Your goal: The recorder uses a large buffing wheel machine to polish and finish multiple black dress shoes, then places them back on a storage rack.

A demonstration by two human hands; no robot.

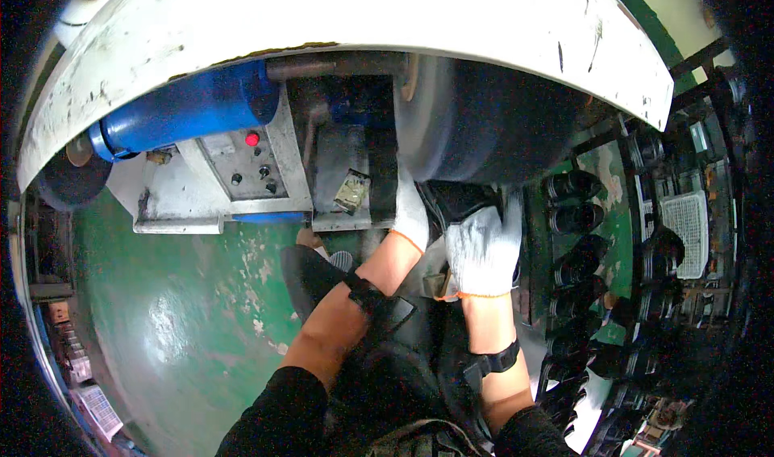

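Observation:
Both my hands wear white work gloves with orange cuffs. Between them is a black shoe [461, 200], pressed up close to the large dark buffing wheel [500, 122], whose left rim looks blurred. My left hand [411, 215] grips the shoe's left side, its fingertips partly hidden beside the wheel. From the right, my right hand [485, 251] is closed round the near part, the back of its glove smudged grey. The gloves and the wheel cover much of the shoe.
A white machine hood [387, 13] arches over the wheel. Left of it are a blue motor housing [189, 106] and a control panel with a red button [252, 139]. Racks of black shoes [574, 219] stand close on the right, near a white basket [684, 235]. The floor [177, 312] is green.

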